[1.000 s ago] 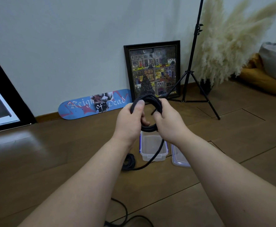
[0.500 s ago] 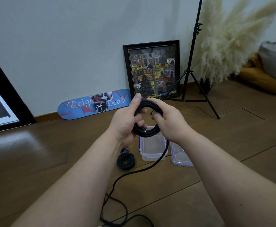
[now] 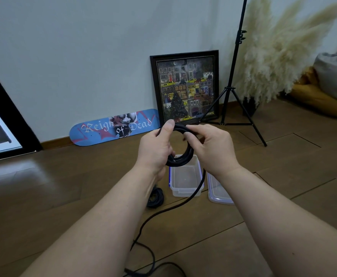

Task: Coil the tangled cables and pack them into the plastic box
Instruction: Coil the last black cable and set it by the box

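I hold a coil of thick black cable (image 3: 183, 156) in the air above the clear plastic box (image 3: 184, 187). My left hand (image 3: 155, 150) grips the coil's left side, thumb on top. My right hand (image 3: 211, 148) pinches the coil's upper right part between thumb and fingers. The cable's loose tail (image 3: 159, 212) hangs from the coil past the box's right wall and snakes over the floor toward me. A second, smaller coiled black cable (image 3: 155, 197) lies on the floor just left of the box. The box stands open with nothing in it.
The box's clear lid (image 3: 216, 192) lies right of the box. A blue skateboard deck (image 3: 113, 128), a framed picture (image 3: 185, 86) and a black tripod (image 3: 233, 92) stand along the wall. Pampas grass (image 3: 273, 56) and cushions (image 3: 327, 92) are at the right.
The coil has tilted and dropped slightly toward the box. My right hand slid round the coil's top, laying another turn. More of the tail now trails on the floor.
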The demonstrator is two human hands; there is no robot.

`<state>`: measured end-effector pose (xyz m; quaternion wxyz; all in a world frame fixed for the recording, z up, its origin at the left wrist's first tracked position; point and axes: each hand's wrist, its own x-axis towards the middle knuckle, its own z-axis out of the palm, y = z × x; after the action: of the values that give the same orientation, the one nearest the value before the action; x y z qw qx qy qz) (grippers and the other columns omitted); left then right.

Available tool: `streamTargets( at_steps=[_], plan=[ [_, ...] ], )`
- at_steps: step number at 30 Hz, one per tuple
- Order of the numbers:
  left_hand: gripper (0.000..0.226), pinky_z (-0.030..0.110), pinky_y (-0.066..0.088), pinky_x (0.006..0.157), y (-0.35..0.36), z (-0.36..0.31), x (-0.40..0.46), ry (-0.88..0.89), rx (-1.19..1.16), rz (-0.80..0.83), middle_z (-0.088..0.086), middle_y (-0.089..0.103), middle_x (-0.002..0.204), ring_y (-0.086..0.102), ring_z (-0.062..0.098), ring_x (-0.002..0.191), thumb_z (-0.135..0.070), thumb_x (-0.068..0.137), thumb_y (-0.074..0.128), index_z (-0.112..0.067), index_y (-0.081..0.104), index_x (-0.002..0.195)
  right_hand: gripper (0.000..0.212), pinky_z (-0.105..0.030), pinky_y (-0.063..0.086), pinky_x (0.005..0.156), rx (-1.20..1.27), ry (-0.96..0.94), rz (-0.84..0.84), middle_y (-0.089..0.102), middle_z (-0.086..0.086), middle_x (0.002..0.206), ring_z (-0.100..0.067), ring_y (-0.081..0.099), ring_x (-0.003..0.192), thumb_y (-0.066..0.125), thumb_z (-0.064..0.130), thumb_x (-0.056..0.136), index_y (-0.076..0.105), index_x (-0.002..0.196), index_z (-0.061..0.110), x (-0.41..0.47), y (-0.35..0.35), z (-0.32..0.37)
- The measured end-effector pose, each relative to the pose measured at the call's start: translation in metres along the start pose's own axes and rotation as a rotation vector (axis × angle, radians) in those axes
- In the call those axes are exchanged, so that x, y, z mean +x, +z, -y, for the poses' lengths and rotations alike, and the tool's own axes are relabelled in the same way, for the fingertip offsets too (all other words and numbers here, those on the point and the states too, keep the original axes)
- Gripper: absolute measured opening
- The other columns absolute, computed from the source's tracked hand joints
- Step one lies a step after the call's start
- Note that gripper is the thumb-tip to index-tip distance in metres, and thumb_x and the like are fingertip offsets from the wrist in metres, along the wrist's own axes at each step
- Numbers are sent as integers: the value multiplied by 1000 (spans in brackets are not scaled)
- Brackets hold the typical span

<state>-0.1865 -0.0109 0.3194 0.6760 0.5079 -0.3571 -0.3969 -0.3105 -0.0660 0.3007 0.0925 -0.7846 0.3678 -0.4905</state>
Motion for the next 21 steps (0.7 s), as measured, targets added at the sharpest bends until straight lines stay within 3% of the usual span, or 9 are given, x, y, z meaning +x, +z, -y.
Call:
streamTargets(
  at_steps=[3, 7, 11, 14, 17, 21],
  plan=[
    [35, 28, 33, 54, 4, -1, 0, 24, 17, -14, -12, 29, 39, 30, 6, 33, -34, 97, 59, -15, 48, 69, 25, -43, 55, 73, 2, 28, -54, 72, -1, 92, -20, 66, 82, 60, 32, 92, 73, 108, 18, -2, 1, 2],
    [32, 30, 25, 55, 5, -1, -1, 33, -88, 38, -10, 27, 45, 22, 7, 40, -32, 98, 56, -16, 47, 72, 31, -32, 48, 91, 447, 308, 154, 63, 7, 111, -12, 58, 101, 46, 29, 102, 56, 131, 29, -4, 4, 17],
    [32, 32, 29, 57, 6, 2, -1, 73, -83, 129, -9, 29, 46, 26, 10, 45, -33, 100, 50, -10, 48, 78, 21, -28, 42, 63, 529, 316, 53, 52, 13, 70, -8, 49, 66, 39, 28, 104, 59, 112, 29, -3, 6, 19],
    [28, 32, 39, 57, 7, 3, -4, 120, -42, 165, -9, 34, 46, 35, 9, 45, -29, 104, 44, -7, 50, 89, 24, -31, 40, 60, 519, 326, 17, 48, 7, 65, -13, 46, 62, 39, 30, 104, 61, 109, 20, -1, 7, 15],
    [22, 30, 42, 55, 9, 2, -7, 146, -25, 138, -9, 37, 48, 36, 8, 45, -27, 104, 43, -10, 48, 90, 24, -26, 41, 51, 560, 324, 9, 47, 8, 61, -6, 47, 50, 39, 26, 104, 60, 108, 14, 0, 4, 18],
    [14, 26, 40, 51, 7, -4, -7, 179, -22, 131, -3, 49, 58, 37, 8, 44, -22, 103, 46, -19, 56, 111, 21, -18, 41, 47, 606, 322, 27, 46, 10, 56, -1, 47, 42, 39, 25, 104, 58, 103, 15, 0, 0, 23]
  ],
)
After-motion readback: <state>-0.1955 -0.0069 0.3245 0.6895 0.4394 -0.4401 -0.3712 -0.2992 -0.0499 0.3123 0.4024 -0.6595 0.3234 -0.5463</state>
